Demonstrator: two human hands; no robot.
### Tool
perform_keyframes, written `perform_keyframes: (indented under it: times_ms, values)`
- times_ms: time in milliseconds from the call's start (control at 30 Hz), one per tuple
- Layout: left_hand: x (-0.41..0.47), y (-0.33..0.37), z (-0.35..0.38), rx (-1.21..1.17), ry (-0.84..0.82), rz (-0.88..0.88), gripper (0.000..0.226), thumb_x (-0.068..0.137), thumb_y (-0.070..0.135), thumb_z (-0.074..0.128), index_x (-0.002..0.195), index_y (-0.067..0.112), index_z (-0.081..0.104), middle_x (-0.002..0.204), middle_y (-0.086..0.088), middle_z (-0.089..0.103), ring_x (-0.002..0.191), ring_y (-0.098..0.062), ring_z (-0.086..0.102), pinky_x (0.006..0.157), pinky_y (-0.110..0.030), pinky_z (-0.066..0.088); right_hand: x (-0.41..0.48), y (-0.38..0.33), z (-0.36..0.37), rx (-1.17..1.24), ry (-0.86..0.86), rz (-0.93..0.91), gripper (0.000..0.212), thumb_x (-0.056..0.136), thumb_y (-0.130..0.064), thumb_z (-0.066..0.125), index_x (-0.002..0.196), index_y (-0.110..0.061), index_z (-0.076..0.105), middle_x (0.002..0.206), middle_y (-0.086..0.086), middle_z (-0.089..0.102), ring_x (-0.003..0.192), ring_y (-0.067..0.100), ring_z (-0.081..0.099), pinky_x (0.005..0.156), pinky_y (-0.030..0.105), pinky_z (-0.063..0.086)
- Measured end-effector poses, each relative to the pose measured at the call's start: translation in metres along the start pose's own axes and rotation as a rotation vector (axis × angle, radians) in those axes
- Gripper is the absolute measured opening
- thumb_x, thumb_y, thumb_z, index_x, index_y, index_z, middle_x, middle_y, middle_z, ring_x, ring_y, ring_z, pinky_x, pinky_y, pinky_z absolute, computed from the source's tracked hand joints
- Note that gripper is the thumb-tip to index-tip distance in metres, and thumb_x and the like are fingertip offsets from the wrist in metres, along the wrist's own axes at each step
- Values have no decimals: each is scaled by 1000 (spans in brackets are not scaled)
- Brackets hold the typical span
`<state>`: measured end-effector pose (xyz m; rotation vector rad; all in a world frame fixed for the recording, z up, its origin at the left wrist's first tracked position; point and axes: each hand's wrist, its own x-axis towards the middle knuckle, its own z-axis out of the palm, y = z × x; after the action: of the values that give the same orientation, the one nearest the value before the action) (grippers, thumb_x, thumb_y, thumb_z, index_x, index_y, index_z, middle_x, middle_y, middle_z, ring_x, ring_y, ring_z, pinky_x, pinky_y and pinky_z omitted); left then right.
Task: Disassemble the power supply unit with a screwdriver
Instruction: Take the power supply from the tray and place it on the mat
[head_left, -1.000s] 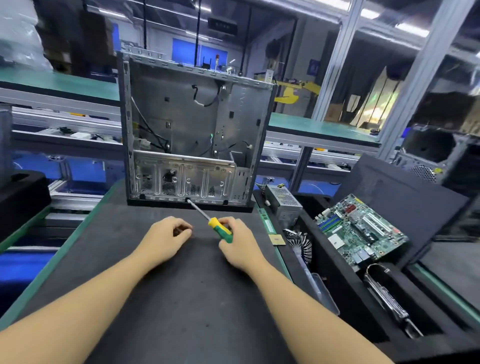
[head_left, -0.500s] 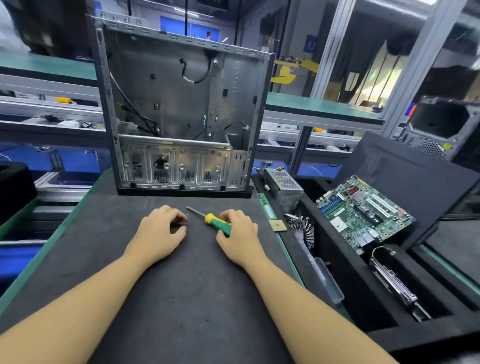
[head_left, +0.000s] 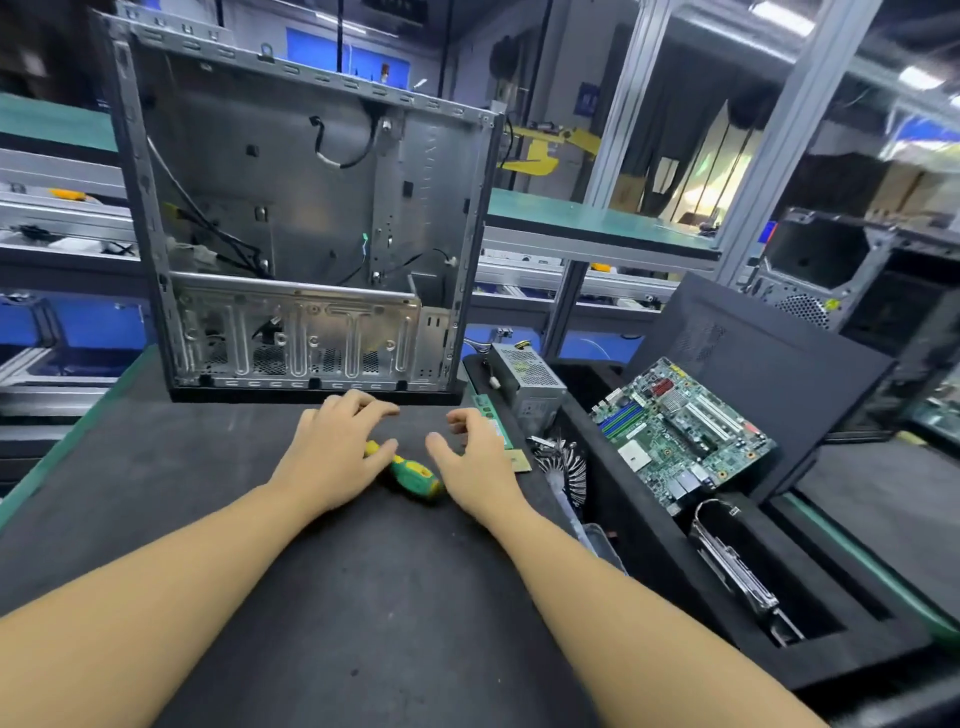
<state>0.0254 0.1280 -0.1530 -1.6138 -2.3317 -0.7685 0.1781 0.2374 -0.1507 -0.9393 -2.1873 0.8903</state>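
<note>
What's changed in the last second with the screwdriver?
The right hand let go of the screwdriver, which now lies on the mat, its shaft hidden under the left hand, which has opened. The case and power supply unit are as before.

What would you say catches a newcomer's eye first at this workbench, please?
The stripped computer case stands upright at the back of the dark mat and dominates the view. In front of it a green-and-yellow screwdriver lies on the mat, its shaft hidden under the left hand, the right hand empty beside its handle. To the right, a green motherboard leans in a black foam tray.
</note>
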Motion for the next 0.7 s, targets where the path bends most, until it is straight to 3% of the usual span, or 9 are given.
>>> perform_keyframes:
  times_ms: [133,300,533,700]
  values:
    - [26,29,20,-1,-46,101,30,97,42,55,123,30,63,127,7,55,119,-18,49,100,-39,33,34,20,-46,-113,81,181,49,88,-46,59,129,-22,48,127,1,52,123,25,43,104,46,38]
    - [72,65,42,-49,-263,9,29,97,47,48,119,33,62,127,7,55,122,-19,54,100,-39,35,73,43,-72,-165,71,379,76,83,-55,60,145,-22,30,146,11,35,135,36,32,107,49,34]
    - [115,73,81,-65,-300,-65,38,96,45,49,129,30,59,132,1,56,124,-23,51,103,-40,42,121,72,-68,-304,77,415,94,79,-63,62,151,-22,18,151,15,27,137,37,28,107,49,31]
    - [120,69,103,98,-287,20,44,98,52,43,134,29,55,137,2,50,122,-28,42,100,-41,39,155,83,-61,-425,130,384,96,75,-70,61,149,-22,21,152,18,27,136,38,29,107,49,31]
